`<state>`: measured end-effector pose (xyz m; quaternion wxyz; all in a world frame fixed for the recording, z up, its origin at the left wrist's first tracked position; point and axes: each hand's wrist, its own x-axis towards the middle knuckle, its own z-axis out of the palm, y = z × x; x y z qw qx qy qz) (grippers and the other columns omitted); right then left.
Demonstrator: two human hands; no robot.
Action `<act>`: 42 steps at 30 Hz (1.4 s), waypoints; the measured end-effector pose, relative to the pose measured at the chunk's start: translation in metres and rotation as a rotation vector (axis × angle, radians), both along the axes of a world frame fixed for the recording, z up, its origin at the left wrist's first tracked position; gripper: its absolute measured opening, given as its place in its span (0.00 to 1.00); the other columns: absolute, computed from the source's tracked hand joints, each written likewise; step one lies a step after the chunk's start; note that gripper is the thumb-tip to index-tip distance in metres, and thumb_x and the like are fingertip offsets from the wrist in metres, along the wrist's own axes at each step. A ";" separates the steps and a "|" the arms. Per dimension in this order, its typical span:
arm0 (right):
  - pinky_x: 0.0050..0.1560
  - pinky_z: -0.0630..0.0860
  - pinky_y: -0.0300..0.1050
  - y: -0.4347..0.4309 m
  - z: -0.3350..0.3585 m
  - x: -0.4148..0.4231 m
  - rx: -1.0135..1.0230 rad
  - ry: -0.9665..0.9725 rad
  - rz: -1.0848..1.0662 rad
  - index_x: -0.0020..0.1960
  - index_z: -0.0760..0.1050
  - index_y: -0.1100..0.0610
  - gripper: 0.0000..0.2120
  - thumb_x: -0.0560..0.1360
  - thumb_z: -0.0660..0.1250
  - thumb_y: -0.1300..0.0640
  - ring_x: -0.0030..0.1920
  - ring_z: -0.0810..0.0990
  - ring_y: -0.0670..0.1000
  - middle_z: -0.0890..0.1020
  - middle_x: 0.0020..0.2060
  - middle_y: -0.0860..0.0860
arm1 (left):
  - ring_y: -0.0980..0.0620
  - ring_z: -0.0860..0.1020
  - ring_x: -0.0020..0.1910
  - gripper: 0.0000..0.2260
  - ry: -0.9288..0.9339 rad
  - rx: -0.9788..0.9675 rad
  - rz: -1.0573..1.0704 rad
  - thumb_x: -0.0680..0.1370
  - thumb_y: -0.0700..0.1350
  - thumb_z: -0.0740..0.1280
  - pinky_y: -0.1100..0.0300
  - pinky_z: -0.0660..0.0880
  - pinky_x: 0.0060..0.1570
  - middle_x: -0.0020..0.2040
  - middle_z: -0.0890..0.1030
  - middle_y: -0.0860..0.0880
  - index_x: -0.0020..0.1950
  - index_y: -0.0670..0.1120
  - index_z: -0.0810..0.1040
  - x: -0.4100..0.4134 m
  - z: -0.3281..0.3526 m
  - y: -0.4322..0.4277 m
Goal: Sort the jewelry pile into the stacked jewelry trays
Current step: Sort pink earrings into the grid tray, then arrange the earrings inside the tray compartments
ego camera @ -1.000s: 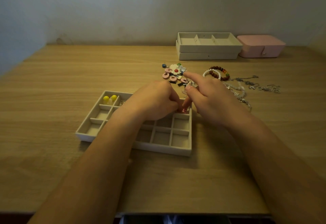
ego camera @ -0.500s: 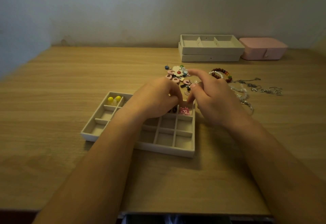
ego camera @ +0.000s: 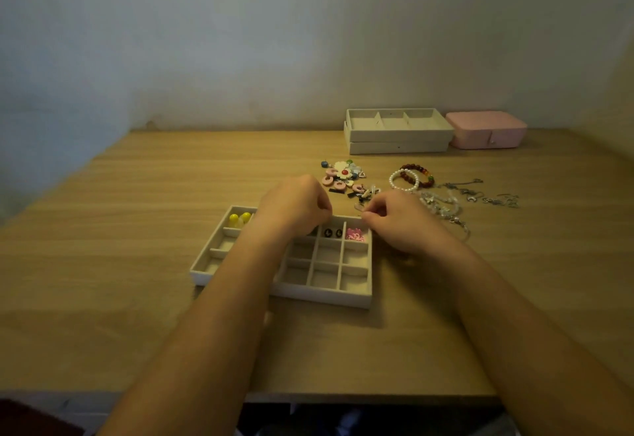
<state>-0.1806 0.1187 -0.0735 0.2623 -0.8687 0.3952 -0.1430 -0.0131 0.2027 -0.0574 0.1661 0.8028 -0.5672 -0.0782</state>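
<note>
A beige grid tray [ego camera: 353,298] lies in front of me. Its far row holds yellow earrings [ego camera: 239,219], a black pair [ego camera: 333,232] and a pink piece [ego camera: 355,235]. My left hand [ego camera: 295,206] hovers over the tray's far edge with fingers curled and fingertips together; nothing shows between them. My right hand [ego camera: 401,221] is at the tray's far right corner, its fingertips pinching a small pale piece [ego camera: 359,208]. Just beyond lies the pile of colourful earrings [ego camera: 343,176].
Bead and pearl bracelets [ego camera: 411,176] and silver chains [ego camera: 480,195] lie right of the pile. Two stacked beige trays [ego camera: 398,137] and a pink box [ego camera: 487,128] stand by the back wall. Bare wood stretches to the left of the grid tray.
My hands, close together over the tray's far right compartments before, have drawn apart. The black pair and the pink piece now show fully in their compartments.
</note>
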 end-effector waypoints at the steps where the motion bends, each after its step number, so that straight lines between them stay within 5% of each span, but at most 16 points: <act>1: 0.44 0.73 0.39 -0.001 0.002 0.000 0.003 0.031 0.003 0.55 0.82 0.54 0.07 0.82 0.66 0.55 0.45 0.76 0.42 0.79 0.44 0.45 | 0.52 0.81 0.46 0.05 -0.012 -0.009 0.003 0.77 0.46 0.71 0.50 0.81 0.51 0.46 0.85 0.53 0.48 0.54 0.86 -0.003 0.000 0.000; 5: 0.55 0.80 0.51 -0.004 0.015 -0.006 -0.001 0.157 -0.007 0.48 0.80 0.50 0.05 0.81 0.66 0.55 0.48 0.80 0.48 0.82 0.46 0.49 | 0.52 0.81 0.44 0.05 -0.033 -0.036 -0.025 0.77 0.46 0.71 0.49 0.81 0.49 0.45 0.85 0.53 0.48 0.53 0.86 -0.016 0.004 0.000; 10: 0.46 0.80 0.47 -0.005 0.031 -0.018 -0.033 0.263 -0.031 0.46 0.81 0.53 0.05 0.78 0.67 0.58 0.46 0.81 0.49 0.83 0.45 0.51 | 0.54 0.80 0.43 0.05 -0.003 -0.050 -0.063 0.78 0.45 0.70 0.52 0.81 0.48 0.44 0.84 0.54 0.49 0.51 0.87 -0.031 0.005 -0.001; 17: 0.55 0.81 0.51 -0.030 0.036 0.000 -0.090 0.048 -0.091 0.52 0.83 0.50 0.10 0.79 0.65 0.61 0.51 0.81 0.49 0.84 0.52 0.49 | 0.53 0.80 0.49 0.08 0.237 -0.156 -0.019 0.80 0.49 0.69 0.53 0.78 0.55 0.51 0.85 0.51 0.55 0.48 0.84 -0.011 0.010 -0.008; 22: 0.58 0.80 0.49 -0.050 0.030 0.044 -0.141 0.069 0.038 0.59 0.83 0.51 0.11 0.79 0.68 0.59 0.55 0.80 0.49 0.84 0.58 0.49 | 0.54 0.81 0.47 0.05 0.255 -0.153 0.066 0.78 0.47 0.70 0.58 0.76 0.46 0.44 0.84 0.54 0.50 0.50 0.85 0.031 0.011 -0.020; 29: 0.50 0.82 0.53 -0.066 0.010 0.089 -0.281 0.246 0.053 0.49 0.84 0.51 0.10 0.73 0.76 0.46 0.46 0.81 0.50 0.84 0.46 0.48 | 0.54 0.78 0.42 0.06 0.405 -0.217 0.079 0.79 0.46 0.69 0.57 0.74 0.43 0.42 0.84 0.52 0.49 0.47 0.86 0.053 0.008 -0.034; 34: 0.44 0.79 0.48 -0.072 0.005 0.096 -0.364 0.291 0.032 0.54 0.82 0.54 0.08 0.77 0.73 0.51 0.45 0.80 0.53 0.83 0.46 0.52 | 0.54 0.77 0.40 0.06 0.450 -0.235 0.071 0.79 0.46 0.70 0.57 0.74 0.43 0.41 0.84 0.51 0.47 0.46 0.86 0.060 0.005 -0.036; 42: 0.49 0.81 0.53 -0.070 0.012 0.085 -0.471 0.210 -0.049 0.56 0.79 0.54 0.05 0.81 0.67 0.58 0.48 0.79 0.53 0.78 0.53 0.50 | 0.54 0.79 0.46 0.05 0.417 -0.228 0.133 0.79 0.46 0.70 0.59 0.73 0.42 0.43 0.83 0.53 0.48 0.49 0.85 0.063 0.006 -0.024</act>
